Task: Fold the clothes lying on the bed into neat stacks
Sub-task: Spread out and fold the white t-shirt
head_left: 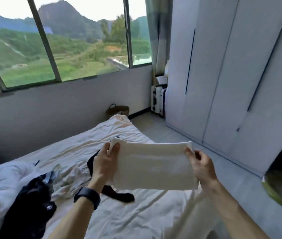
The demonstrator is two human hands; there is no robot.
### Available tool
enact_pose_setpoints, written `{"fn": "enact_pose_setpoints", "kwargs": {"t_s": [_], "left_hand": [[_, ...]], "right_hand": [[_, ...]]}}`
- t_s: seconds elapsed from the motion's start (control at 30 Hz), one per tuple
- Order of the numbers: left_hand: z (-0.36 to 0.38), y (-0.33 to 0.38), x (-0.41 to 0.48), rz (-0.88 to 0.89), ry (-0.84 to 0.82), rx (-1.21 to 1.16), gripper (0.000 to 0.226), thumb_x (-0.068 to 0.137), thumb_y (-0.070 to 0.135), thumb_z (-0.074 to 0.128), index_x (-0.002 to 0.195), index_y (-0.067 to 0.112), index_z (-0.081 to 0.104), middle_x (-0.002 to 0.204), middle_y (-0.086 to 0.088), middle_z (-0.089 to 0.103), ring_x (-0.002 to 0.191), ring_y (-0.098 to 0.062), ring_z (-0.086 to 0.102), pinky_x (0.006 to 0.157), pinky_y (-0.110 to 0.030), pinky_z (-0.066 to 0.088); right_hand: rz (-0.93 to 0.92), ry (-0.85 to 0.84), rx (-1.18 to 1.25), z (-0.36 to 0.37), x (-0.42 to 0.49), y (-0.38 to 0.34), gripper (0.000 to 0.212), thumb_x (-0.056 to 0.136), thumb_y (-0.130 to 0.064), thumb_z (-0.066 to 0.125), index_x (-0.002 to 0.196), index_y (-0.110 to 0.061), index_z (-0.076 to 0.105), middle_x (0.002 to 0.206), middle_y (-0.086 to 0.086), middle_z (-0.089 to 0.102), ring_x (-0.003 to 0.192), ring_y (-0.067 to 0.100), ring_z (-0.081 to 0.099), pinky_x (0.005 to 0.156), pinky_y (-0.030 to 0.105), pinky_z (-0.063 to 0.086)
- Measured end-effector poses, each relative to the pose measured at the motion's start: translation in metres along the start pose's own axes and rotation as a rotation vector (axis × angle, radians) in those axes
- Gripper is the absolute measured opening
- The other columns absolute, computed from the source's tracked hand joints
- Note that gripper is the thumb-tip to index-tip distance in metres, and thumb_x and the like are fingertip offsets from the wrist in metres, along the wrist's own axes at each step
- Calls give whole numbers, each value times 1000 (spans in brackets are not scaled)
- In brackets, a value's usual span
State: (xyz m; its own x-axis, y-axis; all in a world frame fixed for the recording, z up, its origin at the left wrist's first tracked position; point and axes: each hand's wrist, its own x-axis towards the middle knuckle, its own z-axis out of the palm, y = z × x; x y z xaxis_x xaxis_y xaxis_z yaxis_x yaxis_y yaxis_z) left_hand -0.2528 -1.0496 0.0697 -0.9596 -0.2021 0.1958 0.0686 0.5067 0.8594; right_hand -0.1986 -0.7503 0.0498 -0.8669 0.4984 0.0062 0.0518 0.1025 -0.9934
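A folded white garment (154,167) hangs flat in the air above the bed (119,221). My left hand (105,161) grips its left edge, thumb on top. My right hand (201,165) pinches its right edge. A black garment (117,194) lies on the sheet underneath, partly hidden by the white one. A dark heap of clothes (31,200) sits at the bed's left, beside a pale blue-white garment (4,180). A black watch is on my left wrist.
White wardrobe (223,75) fills the right wall, with grey floor (167,128) between it and the bed. A suitcase (158,99) and a woven basket (117,109) stand by the far wall under the window. A green-rimmed object (281,192) is at right.
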Motion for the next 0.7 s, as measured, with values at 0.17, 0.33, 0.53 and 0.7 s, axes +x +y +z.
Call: {"fn": "enact_pose_setpoints", "kwargs": {"t_s": [0.17, 0.33, 0.53, 0.7], "left_hand": [[72, 35, 48, 29, -165, -84, 31, 97, 52, 54, 95, 21, 60, 83, -2, 68, 79, -22, 63, 75, -38, 48], [155, 91, 75, 102, -350, -127, 28, 98, 47, 55, 84, 22, 58, 74, 3, 65, 68, -12, 60, 58, -21, 42], [253, 152, 81, 161, -451, -147, 38, 99, 48, 52, 78, 18, 62, 68, 6, 64, 66, -13, 56, 62, -31, 43], [335, 217, 76, 227, -418, -291, 34, 97, 42, 59, 75, 16, 57, 68, 1, 62, 55, -4, 48, 52, -16, 38]], "right_hand": [[113, -25, 163, -47, 19, 15, 10, 96, -12, 66, 103, -13, 73, 98, 13, 77, 85, 31, 74, 66, 40, 61], [5, 329, 20, -84, 61, 33, 15, 99, -13, 61, 111, -12, 71, 100, 8, 75, 99, 31, 70, 84, 42, 53], [-258, 619, -341, -165, 105, -1, 27, 103, -28, 54, 115, -6, 65, 101, 0, 64, 79, 8, 57, 67, 13, 36], [-407, 724, -397, -251, 169, -16, 44, 96, -39, 43, 111, -2, 63, 93, -3, 60, 77, 13, 55, 66, 15, 33]]}}
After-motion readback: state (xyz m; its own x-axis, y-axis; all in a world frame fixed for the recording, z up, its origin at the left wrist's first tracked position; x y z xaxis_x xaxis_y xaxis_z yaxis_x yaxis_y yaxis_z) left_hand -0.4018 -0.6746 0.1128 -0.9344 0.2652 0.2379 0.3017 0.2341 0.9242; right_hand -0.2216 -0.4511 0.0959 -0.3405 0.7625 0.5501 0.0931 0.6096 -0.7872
